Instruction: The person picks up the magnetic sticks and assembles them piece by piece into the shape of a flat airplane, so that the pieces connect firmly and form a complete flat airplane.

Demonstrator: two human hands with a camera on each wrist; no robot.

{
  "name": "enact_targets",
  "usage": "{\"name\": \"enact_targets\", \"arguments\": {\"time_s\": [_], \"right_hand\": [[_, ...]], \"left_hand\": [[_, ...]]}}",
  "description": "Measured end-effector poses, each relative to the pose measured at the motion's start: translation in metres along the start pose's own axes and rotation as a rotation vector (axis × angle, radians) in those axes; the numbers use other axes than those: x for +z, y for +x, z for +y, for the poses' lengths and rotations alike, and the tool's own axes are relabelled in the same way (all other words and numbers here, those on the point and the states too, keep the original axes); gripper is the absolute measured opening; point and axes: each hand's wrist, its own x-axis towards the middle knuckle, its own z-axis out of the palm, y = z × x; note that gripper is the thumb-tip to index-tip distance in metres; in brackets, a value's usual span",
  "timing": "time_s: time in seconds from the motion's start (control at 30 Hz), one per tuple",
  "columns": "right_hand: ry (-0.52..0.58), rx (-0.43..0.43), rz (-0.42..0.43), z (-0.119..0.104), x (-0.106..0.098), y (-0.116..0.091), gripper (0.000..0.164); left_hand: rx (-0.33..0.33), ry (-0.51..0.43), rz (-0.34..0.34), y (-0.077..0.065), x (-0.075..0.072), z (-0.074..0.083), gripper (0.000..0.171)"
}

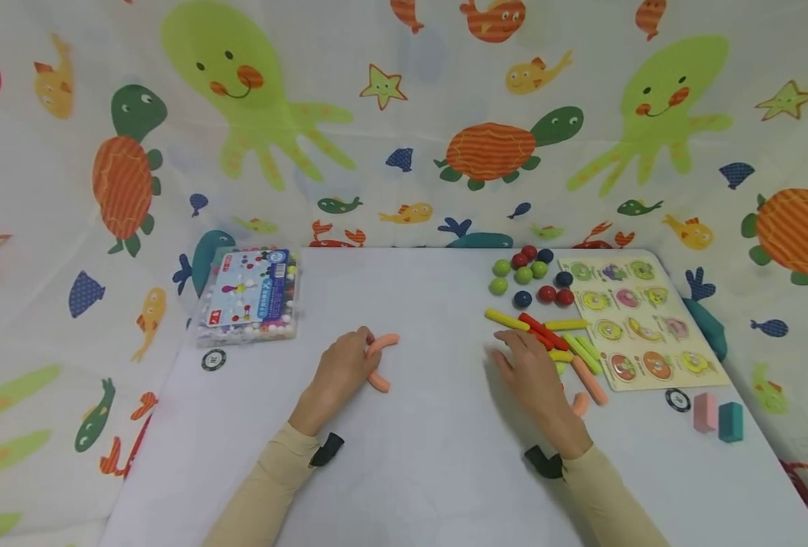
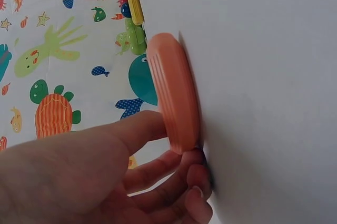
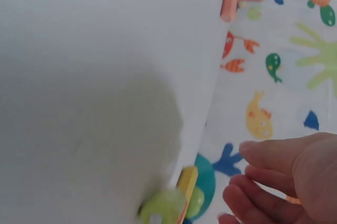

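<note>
Thumb and fingers of my left hand (image 1: 339, 372) pinch a bent orange modelling-clay stick (image 2: 174, 95) with ridged sides, low over the white table. In the head view its two ends (image 1: 385, 342) curve out to the right, with its middle hidden by the fingers. My right hand (image 1: 530, 376) hovers beside a pile of clay sticks, fingers loosely bent and holding nothing. Around it lie yellow sticks (image 1: 506, 319), red sticks (image 1: 544, 330), light green sticks (image 1: 582, 353), a straight orange stick (image 1: 590, 380) and a short orange piece (image 1: 580, 404), partly covered by the hand.
Behind the pile lie several green, red and blue balls (image 1: 523, 275). A wooden fruit puzzle board (image 1: 708, 372) is at the right, near a black round chip (image 1: 678, 400), a pink block (image 1: 705, 412) and a teal block (image 1: 730, 422). A bead box (image 1: 247, 292) and another chip (image 1: 213, 360) stand left.
</note>
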Motion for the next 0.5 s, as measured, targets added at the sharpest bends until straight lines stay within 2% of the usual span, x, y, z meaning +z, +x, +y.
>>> {"name": "enact_targets", "arguments": {"time_s": [0.13,0.27,0.5], "right_hand": [[-0.058,0.069,0.036,0.009,-0.01,-0.011,0.033],[-0.1,0.148,-0.009,0.012,-0.014,-0.02,0.031],[-0.137,0.214,-0.117,0.011,-0.018,-0.029,0.029]], "left_hand": [[-0.03,-0.01,-0.014,0.0,-0.005,-0.002,0.019],[-0.043,-0.011,-0.017,-0.001,-0.009,-0.005,0.02],[-0.027,-0.013,-0.006,0.0,-0.007,-0.003,0.02]]}}
